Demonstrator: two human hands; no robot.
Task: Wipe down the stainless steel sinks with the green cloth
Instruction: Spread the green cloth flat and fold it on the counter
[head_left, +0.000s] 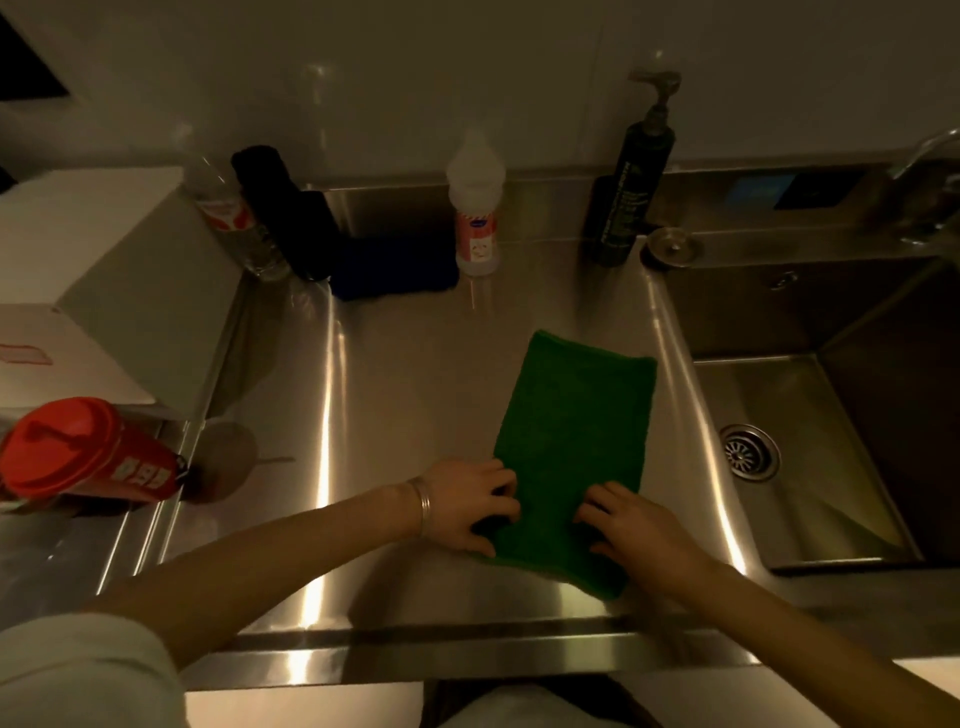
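A folded green cloth lies flat on the stainless steel drainboard, just left of the sink basin. My left hand sits at the cloth's near left edge with fingers curled onto it. My right hand lies on the cloth's near right part, fingers bent and pressing down on the fabric. A round drain strainer shows in the basin floor.
Along the back stand a dark pump bottle, a white squeeze bottle, a dark blue cloth, a black rolled item and a clear bottle. A red lidded cup and a white box are at left. A faucet is at far right.
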